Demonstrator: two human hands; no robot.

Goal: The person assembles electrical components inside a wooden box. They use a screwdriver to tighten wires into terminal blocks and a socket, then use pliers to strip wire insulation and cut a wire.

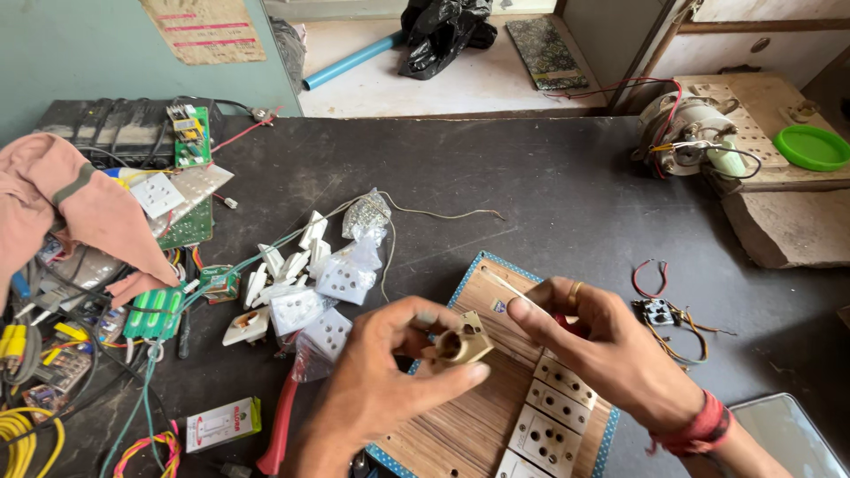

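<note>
1. The left hand [390, 372] grips a small beige lamp holder [459, 343] between thumb and fingers, its round opening turned toward the camera, held just above the wooden switchboard [469, 425]

2. The right hand [602, 341] pinches a thin pale stick-like piece [506, 291] (too slim to tell what it is) between thumb and forefinger, close beside the lamp holder; a ring sits on one finger and a red thread band [704, 425] circles the wrist

3. The wooden switchboard lies flat on the dark worktable [549, 177], edged in blue, with a row of white sockets [553, 416] fitted along its right side

4. Left of the hands lies a heap of loose white switches and sockets [301, 292], some in a clear plastic bag [365, 217]

5. Red-handled pliers [279, 425] lie near the left forearm, beside a small box [221, 425]

6. Further left: a pink cloth [71, 204], green circuit boards [190, 137] and tangled yellow wires [22, 434]

7. At the far right an electric motor [686, 133] sits near a green lid [812, 147], well apart from the hands
</note>
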